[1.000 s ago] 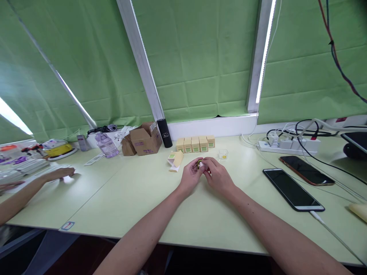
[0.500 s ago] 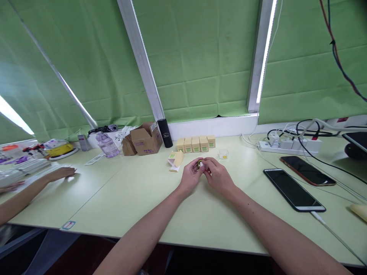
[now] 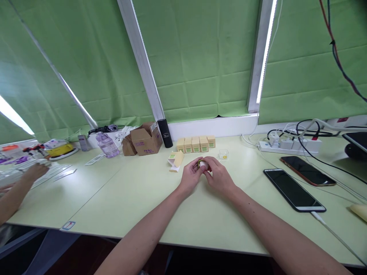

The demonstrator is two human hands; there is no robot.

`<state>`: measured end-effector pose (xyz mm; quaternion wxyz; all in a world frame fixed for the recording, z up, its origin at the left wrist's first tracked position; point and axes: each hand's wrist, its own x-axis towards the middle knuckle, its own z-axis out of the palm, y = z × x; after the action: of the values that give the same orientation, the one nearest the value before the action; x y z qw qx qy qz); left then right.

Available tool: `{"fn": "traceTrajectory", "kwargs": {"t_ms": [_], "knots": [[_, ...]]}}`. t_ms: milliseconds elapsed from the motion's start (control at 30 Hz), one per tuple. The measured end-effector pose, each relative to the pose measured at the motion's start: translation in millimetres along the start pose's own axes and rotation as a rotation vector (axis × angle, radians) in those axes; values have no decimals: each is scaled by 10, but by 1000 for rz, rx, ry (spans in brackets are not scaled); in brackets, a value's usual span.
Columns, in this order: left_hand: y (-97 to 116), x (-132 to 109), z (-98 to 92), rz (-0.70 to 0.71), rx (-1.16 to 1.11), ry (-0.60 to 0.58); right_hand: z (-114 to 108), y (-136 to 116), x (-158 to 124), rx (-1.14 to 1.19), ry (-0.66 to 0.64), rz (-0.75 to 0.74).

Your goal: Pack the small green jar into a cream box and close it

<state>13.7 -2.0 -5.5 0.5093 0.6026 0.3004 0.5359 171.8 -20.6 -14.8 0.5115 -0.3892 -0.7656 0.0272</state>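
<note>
Between my two hands is a small rounded white object (image 3: 203, 164) with a yellow and black edge; its kind is too small to tell. My left hand (image 3: 191, 174) is closed on its left side, thumb in front. From the right, my right hand (image 3: 218, 173) grips it with bent fingers, which hide part of it. Just beyond my left hand lies an opened small tan carton (image 3: 176, 160) with its flap toward me. A small clear plastic box (image 3: 223, 154) with something yellow in it stands behind my right hand.
Several small tan cartons (image 3: 195, 144) stand in a row at the back. A black bottle (image 3: 165, 133), a cardboard box (image 3: 146, 139) and a purple-tinted jug (image 3: 107, 145) are further left. Phones (image 3: 294, 189) and a power strip (image 3: 290, 145) lie right. A co-worker's hand (image 3: 37, 171) is far left.
The white object has turned between my fingers, and more of its white side shows. The co-worker's hand has moved left and back, uncovering a flat strip on the table.
</note>
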Motion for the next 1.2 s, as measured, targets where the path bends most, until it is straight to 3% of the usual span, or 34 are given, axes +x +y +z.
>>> {"fn": "traceTrajectory", "kwargs": {"t_ms": [333, 633, 967, 1200], "knots": [[-33, 22, -56, -69, -63, -19, 16, 38, -25, 55, 19, 84], [44, -19, -68, -45, -52, -56, -6, 44, 12, 138, 3, 206], [89, -8, -160, 77, 271, 118, -49, 25, 90, 501, 135, 487], [86, -34, -141, 315, 587, 112, -84, 10, 120, 687, 143, 605]]}}
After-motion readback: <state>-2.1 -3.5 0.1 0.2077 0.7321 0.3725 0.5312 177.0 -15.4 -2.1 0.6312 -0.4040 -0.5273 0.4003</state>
